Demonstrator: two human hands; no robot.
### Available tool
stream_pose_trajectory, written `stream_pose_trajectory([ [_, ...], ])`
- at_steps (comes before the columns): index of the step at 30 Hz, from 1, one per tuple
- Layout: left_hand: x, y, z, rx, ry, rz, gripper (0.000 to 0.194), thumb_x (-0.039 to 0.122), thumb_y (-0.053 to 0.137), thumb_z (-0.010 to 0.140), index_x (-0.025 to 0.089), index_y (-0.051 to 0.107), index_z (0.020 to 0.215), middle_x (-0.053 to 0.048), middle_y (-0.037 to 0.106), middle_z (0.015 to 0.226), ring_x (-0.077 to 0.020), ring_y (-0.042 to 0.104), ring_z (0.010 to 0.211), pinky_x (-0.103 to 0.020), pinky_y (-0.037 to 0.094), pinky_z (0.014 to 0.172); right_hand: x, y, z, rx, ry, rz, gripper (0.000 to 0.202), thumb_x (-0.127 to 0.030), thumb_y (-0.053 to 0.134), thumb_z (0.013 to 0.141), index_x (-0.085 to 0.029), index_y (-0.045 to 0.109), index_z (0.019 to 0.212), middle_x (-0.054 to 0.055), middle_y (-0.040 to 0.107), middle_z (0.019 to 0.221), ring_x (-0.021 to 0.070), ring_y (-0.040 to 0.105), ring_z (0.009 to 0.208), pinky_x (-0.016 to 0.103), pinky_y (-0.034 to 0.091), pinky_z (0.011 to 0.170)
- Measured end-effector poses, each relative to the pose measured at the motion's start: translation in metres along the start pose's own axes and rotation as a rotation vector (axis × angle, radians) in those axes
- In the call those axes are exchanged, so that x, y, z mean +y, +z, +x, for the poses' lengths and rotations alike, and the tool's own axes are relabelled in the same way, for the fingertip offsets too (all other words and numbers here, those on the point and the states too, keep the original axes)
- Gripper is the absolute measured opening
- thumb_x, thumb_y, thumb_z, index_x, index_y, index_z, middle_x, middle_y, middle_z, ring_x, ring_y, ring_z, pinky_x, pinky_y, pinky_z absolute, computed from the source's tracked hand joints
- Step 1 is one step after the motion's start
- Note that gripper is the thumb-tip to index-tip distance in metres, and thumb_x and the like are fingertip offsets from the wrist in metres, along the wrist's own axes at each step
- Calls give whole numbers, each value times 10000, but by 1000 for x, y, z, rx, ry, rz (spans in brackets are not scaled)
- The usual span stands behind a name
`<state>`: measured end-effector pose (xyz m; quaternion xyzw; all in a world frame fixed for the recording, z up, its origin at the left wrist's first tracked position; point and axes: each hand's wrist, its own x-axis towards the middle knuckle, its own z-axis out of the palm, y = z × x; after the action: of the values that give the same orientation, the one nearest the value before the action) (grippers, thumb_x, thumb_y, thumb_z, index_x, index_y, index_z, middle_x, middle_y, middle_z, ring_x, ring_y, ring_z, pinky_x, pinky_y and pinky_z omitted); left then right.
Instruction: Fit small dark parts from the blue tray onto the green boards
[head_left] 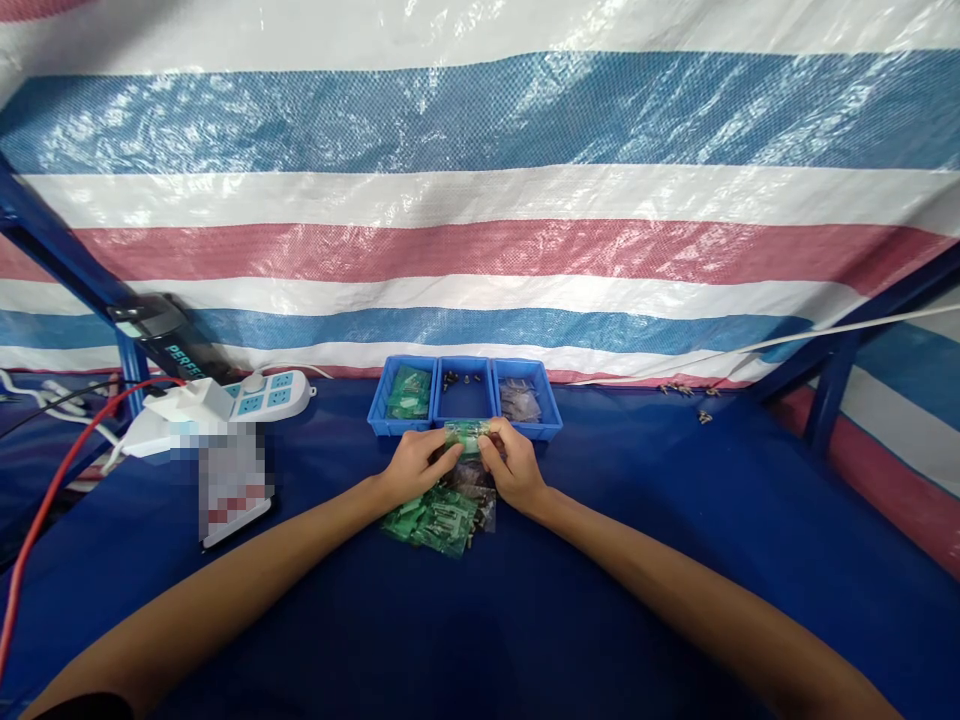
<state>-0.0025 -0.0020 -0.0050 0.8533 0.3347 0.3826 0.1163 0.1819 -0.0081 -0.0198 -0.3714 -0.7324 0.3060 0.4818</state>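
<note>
Between my two hands, in front of the bins, is a small green plastic packet [466,432]. My left hand [417,464] pinches its left side, and my right hand [514,464] pinches the right side. What lies inside the packet is too small to make out. Below my hands a pile of green packets [439,520] lies on the table, with clear packets [486,508] at its right edge. Behind stand three joined blue bins: the left bin [401,428] holds green packets, the middle bin [465,365] a few small dark metal parts, the right bin [551,425] clear packets.
A white power strip [274,398] with a plugged-in adapter and a red cable [56,480] lies at the left. Near it are a dark bottle [169,335] and a blurred-out device [236,490]. Small brass-coloured parts [703,416] lie at the back right. A striped sheet [480,200] hangs behind.
</note>
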Motion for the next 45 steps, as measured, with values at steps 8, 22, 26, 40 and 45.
stream_pose_trajectory([
  [8, 1, -1, 0, 8, -21, -38, 303, 324, 426, 934, 151, 543, 714, 23, 492, 518, -93, 459, 450, -206, 312, 465, -1, -1, 0, 14, 10, 42, 227, -399, 413, 924, -207, 448, 808, -21, 437, 599, 130, 451, 530, 251, 387, 514],
  [22, 0, 1, 1, 22, 8, -36, 278, 278, 459, 922, 147, 520, 684, 33, 463, 499, -78, 432, 429, -201, 296, 456, 0, -1, 0, 17, -22, 30, 200, -373, 411, 929, -200, 478, 852, -8, 471, 621, 139, 476, 556, 261, 405, 536],
  [26, 1, 0, 1, 26, 14, -34, 285, 296, 448, 928, 149, 523, 696, 38, 453, 493, -78, 428, 421, -198, 294, 447, -1, 0, 1, 24, -27, 15, 202, -359, 404, 930, -198, 468, 829, -11, 459, 614, 135, 467, 552, 257, 399, 533],
  [40, 2, -1, 0, 13, -19, -37, 247, 286, 445, 929, 147, 557, 758, 36, 484, 513, -82, 452, 440, -199, 311, 469, 0, -1, 1, 34, -64, 30, 158, -330, 421, 933, -198, 470, 860, -17, 444, 631, 119, 451, 547, 236, 390, 509],
  [45, 1, -1, -3, 50, -48, -49, 278, 287, 429, 939, 148, 553, 732, 24, 534, 536, -86, 482, 442, -205, 328, 477, -1, -2, 3, 17, -143, 18, 145, -291, 468, 911, -192, 465, 806, -7, 425, 690, 110, 431, 568, 233, 373, 512],
])
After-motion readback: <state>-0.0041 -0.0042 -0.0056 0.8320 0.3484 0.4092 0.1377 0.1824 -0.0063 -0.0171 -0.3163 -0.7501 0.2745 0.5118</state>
